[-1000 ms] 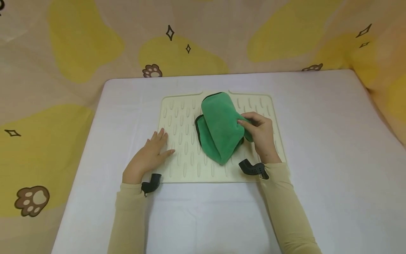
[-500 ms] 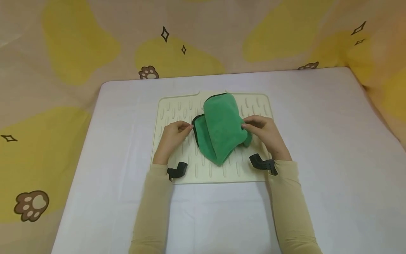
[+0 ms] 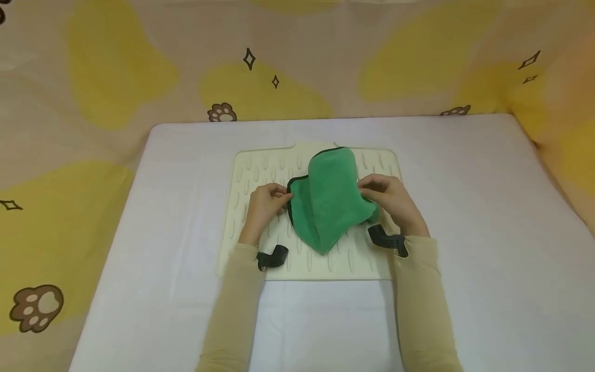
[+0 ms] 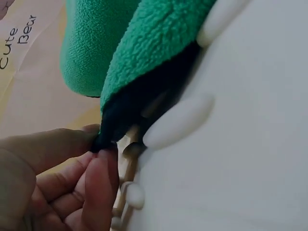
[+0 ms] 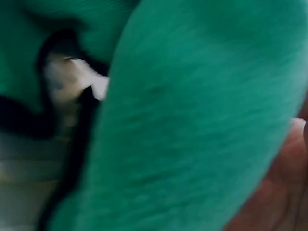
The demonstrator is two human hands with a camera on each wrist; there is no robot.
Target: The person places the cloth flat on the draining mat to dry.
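A green plush cloth [image 3: 332, 199] with dark edging lies folded and bunched over a cream ridged mat [image 3: 241, 227]. My left hand [image 3: 265, 206] pinches the cloth's dark-edged left corner between thumb and index finger; the left wrist view shows this grip close up, just off the mat's raised ridges [image 4: 180, 122]. On the other side, my right hand [image 3: 390, 199] pinches the cloth's right edge. In the right wrist view the green cloth [image 5: 192, 110] fills most of the picture and hides much of the right hand [image 5: 284, 178].
The mat lies on a white-covered table [image 3: 488, 232]. Behind and to the left hangs a beige and yellow patterned curtain [image 3: 186, 57] with paw prints. Black wrist devices [image 3: 273, 257] sit on both sleeves.
My left hand has come off the mat's left edge, moved right and now pinches the cloth's left corner. The right hand keeps its hold, and the cloth has shifted slightly right.
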